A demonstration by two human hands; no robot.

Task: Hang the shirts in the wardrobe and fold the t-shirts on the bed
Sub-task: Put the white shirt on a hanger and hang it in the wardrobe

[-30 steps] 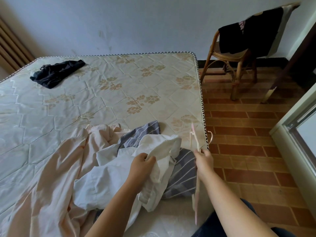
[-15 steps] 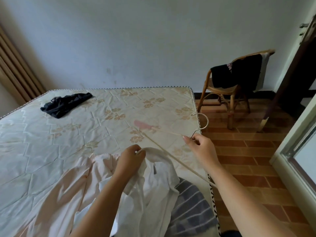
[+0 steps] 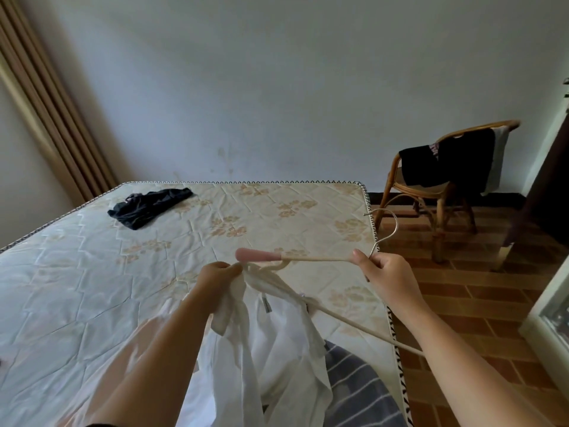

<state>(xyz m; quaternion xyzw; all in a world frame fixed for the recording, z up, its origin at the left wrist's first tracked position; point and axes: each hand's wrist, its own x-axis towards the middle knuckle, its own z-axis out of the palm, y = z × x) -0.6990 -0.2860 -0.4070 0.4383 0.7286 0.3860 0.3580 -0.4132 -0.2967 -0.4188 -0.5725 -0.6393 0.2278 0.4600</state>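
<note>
Shirt (image 3: 277, 334), white: lifted over the near end of the bed (image 3: 123, 288), collar end pinched in the left grip (image 3: 215, 278), body trailing down to the bed. Held up by the collar, presumably so the neck opening stands free for threading.

Hanger (image 3: 317, 258), cream with pink tip and metal hook: above the bed's right edge. The right grip (image 3: 391, 278) is clenched round its neck just below the hook. The pink tip points at the collar, just beside the left grip; the other arm slants down past the shirt's right side. Whether either arm has entered the shirt cannot be told.

Striped garment (image 3: 357, 389): bed's near right corner, partly under the shirt.

Dark garment (image 3: 147, 206): bed's far left, well apart, bunched.

Chair (image 3: 438, 238): on the floor beyond the bed's far right corner, black clothing draped over it.

Stage, by judgement: fitting hanger to shirt; hanging not yet done. Wardrobe not identifiable.
</note>
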